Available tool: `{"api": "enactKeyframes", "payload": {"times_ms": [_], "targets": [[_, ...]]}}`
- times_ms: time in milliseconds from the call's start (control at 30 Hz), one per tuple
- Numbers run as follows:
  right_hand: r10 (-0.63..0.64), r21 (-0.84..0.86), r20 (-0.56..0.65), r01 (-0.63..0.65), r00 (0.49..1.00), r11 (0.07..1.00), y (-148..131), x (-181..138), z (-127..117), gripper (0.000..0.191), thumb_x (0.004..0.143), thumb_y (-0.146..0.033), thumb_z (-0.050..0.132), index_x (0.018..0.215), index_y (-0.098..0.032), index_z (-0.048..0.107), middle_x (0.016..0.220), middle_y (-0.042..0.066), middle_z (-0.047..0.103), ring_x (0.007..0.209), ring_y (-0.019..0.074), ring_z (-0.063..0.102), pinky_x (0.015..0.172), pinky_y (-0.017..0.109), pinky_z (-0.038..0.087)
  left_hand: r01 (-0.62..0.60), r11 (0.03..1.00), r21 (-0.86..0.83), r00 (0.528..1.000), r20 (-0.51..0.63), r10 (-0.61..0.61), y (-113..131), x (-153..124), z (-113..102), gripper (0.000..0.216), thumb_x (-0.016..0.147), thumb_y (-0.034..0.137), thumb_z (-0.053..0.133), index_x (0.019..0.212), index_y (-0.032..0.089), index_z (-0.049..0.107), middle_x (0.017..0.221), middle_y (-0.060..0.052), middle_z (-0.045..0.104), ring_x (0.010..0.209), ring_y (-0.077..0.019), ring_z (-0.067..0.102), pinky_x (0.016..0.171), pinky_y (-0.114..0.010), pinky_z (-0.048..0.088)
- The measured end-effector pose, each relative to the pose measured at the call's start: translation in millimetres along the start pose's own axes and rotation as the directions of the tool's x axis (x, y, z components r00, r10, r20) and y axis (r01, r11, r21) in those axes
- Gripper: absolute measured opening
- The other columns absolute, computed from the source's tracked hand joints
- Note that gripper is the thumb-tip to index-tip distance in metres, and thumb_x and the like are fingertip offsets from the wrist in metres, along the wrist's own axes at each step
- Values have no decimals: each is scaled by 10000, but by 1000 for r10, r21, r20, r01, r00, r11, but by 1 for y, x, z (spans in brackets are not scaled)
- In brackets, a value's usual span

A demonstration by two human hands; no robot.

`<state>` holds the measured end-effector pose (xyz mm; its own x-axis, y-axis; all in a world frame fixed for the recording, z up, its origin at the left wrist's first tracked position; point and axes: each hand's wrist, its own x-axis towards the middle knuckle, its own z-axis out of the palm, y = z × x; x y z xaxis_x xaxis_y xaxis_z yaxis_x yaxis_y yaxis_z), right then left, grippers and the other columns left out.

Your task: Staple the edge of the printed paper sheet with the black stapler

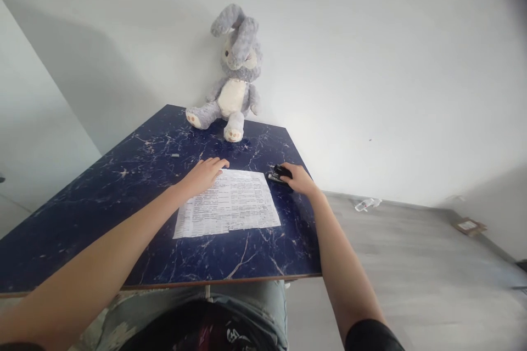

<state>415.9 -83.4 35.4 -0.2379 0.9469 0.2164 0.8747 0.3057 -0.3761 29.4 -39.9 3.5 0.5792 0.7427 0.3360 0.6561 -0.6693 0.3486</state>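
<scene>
Printed paper (239,203) lies flat on the dark blue marbled table (230,263). Its lower edge has a small step, as if sheets overlap; I cannot tell how many there are. My left hand (206,173) rests on the paper's far left part, fingers stretched out toward the far edge and holding nothing visible. To the right of the paper, my right hand (298,176) is wrapped around a black stapler (282,173). The stapler's front points left, close to the paper's far right corner but apart from it. Part of its body is hidden by my fingers.
A grey plush rabbit (233,96) sits at the table's back edge against the white wall. A small pale strip (175,156) lies left of my left hand. On the floor at right are a clear plastic item (368,204) and a brown box (469,226).
</scene>
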Motion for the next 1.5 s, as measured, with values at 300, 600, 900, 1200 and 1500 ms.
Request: {"api": "enactKeyframes", "payload": {"times_ms": [300,600,900,1200,1500], "targets": [[-174,106,152,159,973,982,-11,-3,-6,375,914,-264,717,1284,-206,740,1211,76,806,1078,275,754,1014,425,564,-14,1000,5,997,-74,14,-3,1,-4,387,1038,84,360,1233,255,647,1172,-89,641,1110,-291,620,997,-438,426],[-44,54,-27,46,999,997,3,-2,-5,406,927,-221,660,1327,-191,720,1246,120,789,1132,314,732,1038,483,555,-43,999,-1,986,-164,42,1,3,-17,399,1017,35,356,1197,230,654,1144,-84,628,1082,-265,629,995,-419,442],[-264,159,217,233,940,959,-12,-4,-7,406,938,-347,733,1324,-221,740,1338,103,775,1177,317,744,1013,447,584,-32,998,45,998,-59,35,-4,1,-15,432,1015,59,313,1228,236,645,1163,-91,630,1062,-274,624,999,-475,453],[-371,232,233,318,899,919,-39,-3,-1,351,959,-364,718,1270,-203,731,1218,111,791,1053,293,743,931,427,563,-84,993,81,995,53,80,15,-1,1,406,1083,438,493,1385,222,657,1603,-165,498,1473,-390,444,1223,-595,316],[-373,360,103,315,922,878,-73,-1,23,420,1066,-582,550,1206,-220,712,1136,84,773,1015,246,708,929,371,528,-169,984,-55,890,420,176,41,-5,22,700,1072,719,372,1668,354,400,1808,-77,266,1688,-334,174,1342,-607,84]]}}
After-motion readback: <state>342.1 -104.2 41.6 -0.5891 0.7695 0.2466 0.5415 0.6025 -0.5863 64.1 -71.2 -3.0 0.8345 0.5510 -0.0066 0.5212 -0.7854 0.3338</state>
